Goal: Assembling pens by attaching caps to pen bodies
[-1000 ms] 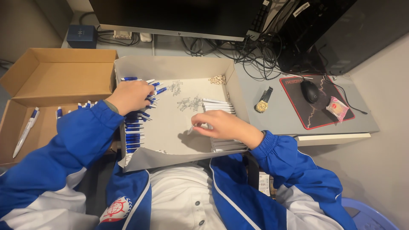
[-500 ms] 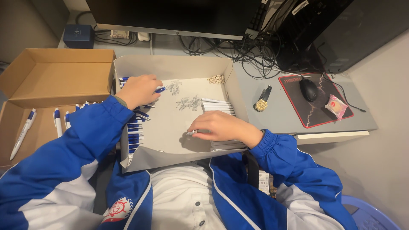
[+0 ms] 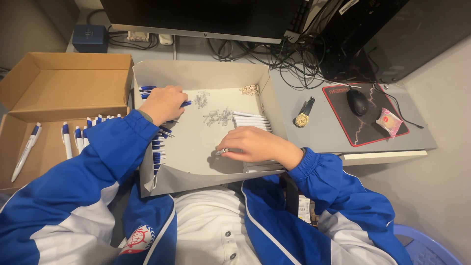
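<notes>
A shallow grey cardboard tray lies on the desk in front of me. My left hand rests over a row of blue pen parts along the tray's left side, fingers closed around one blue piece. My right hand lies on the tray floor near white pen barrels and pinches a small white pen piece with a metal tip. Small clear springs are scattered in the tray's middle, and a little heap of tan bits sits at the back.
An open brown cardboard box stands to the left with several finished white-and-blue pens in it. A wristwatch, a mouse on a black mat, a pink packet, cables and a monitor base lie beyond.
My left hand has shifted from the tray's left edge further right over the blue parts. My right hand stays low in the tray, its fingers now closed on the small white piece.
</notes>
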